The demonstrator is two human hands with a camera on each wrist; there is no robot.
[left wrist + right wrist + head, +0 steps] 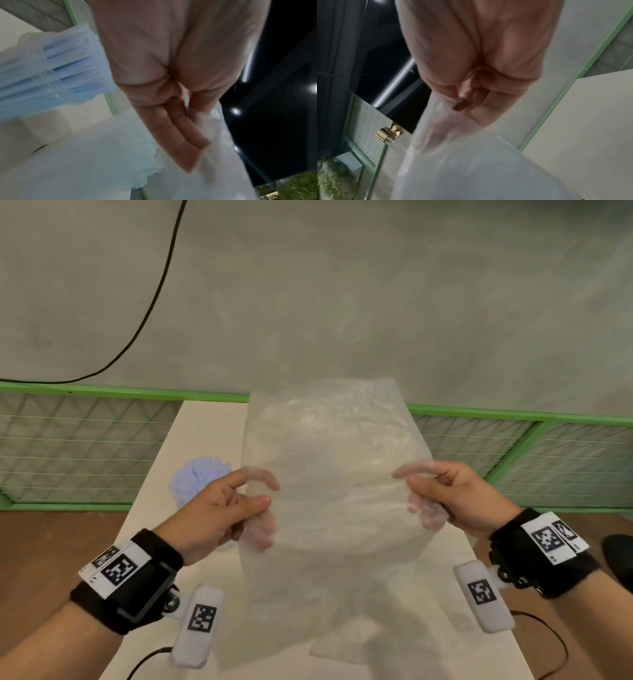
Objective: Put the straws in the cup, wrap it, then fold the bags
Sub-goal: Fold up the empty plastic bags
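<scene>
A clear plastic bag (332, 474) hangs upright above the white table (205, 422), stretched between both hands. My left hand (236, 508) pinches its left edge, thumb in front and fingers behind the film. My right hand (435, 494) pinches the right edge the same way. The wrapped cup of blue straws (200, 477) stands on the table behind my left hand; in the left wrist view the blue straws (65, 75) show under clear wrap beside the fingers (185, 129). The right wrist view shows the bag (471, 169) hanging from the fingers (465, 100).
A green-framed mesh fence (85, 446) runs behind the table, and a black cable (150, 302) crosses the grey wall. More clear plastic (342, 652) lies on the table's near part. The floor on both sides is brown.
</scene>
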